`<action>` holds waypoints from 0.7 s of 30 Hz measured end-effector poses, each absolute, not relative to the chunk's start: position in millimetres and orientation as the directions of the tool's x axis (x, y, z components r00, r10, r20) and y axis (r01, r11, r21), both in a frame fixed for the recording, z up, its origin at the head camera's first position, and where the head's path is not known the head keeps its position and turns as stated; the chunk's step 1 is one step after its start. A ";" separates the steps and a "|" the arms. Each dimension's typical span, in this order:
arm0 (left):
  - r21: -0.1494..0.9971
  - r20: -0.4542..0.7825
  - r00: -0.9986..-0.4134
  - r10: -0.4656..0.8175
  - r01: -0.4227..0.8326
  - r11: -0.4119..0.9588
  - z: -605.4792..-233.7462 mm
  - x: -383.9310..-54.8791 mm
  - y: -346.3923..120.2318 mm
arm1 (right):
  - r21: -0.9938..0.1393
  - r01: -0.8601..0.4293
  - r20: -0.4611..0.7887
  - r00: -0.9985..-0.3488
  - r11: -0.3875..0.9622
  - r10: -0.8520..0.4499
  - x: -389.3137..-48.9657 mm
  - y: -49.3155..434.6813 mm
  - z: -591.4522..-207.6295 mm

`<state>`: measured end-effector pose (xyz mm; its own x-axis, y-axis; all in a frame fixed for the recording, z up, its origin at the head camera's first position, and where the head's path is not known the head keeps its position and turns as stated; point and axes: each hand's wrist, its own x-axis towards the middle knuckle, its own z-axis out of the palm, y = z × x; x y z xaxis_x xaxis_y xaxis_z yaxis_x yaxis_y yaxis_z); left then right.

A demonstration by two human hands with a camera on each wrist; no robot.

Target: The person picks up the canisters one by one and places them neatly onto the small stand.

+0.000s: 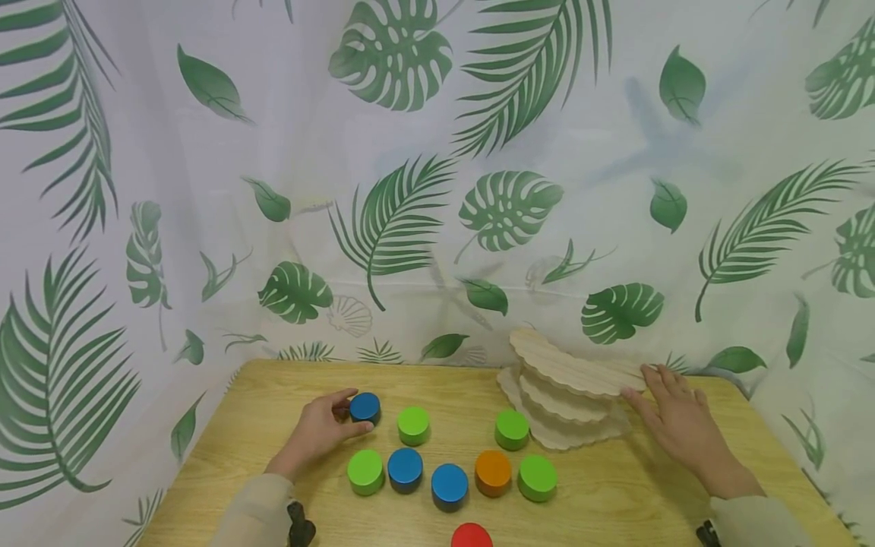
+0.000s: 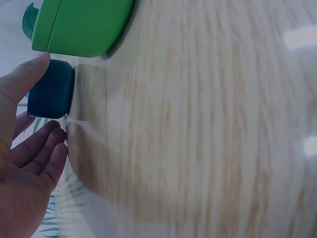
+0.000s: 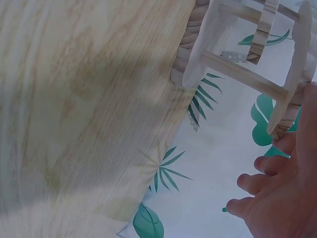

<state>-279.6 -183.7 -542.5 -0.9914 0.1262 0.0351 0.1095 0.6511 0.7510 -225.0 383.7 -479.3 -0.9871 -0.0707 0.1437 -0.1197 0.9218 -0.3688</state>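
Note:
At the left of the table, my left hand [image 1: 320, 427] pinches a small blue round block [image 1: 365, 406], with the thumb in front and a finger behind it. The left wrist view shows the thumb against this block [image 2: 51, 89] and the other fingers loosely bent below it. My right hand [image 1: 677, 414] is at the right end of a pale wooden frame [image 1: 581, 368] with scalloped edges, standing at the table's back. Seen from the right wrist, rods join the two curved sides of the frame [image 3: 242, 74], and thumb and index finger pinch one end.
Several green round blocks [image 1: 413, 425], two more blue ones [image 1: 405, 469], an orange one [image 1: 493, 472] and a red one [image 1: 472, 535] are spread over the middle of the wooden table [image 1: 615, 501]. Behind its back edge hangs a leaf-printed white cloth [image 1: 424, 137].

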 end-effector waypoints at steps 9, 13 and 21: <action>0.727 0.051 -0.990 0.132 0.128 0.674 -543.9 -279.3 -181.7 | -0.402 -0.130 0.131 -0.988 0.906 -0.083 -224.3 387.2 -482.1; 0.738 0.058 -0.990 0.126 0.127 0.663 -543.3 -279.5 -180.9 | -0.405 -0.129 0.131 -0.988 0.905 -0.082 -224.1 386.7 -483.6; 0.754 0.064 -0.990 0.123 0.129 0.644 -542.9 -279.1 -180.0 | -0.406 -0.133 0.139 -0.987 0.904 -0.083 -223.9 386.2 -484.2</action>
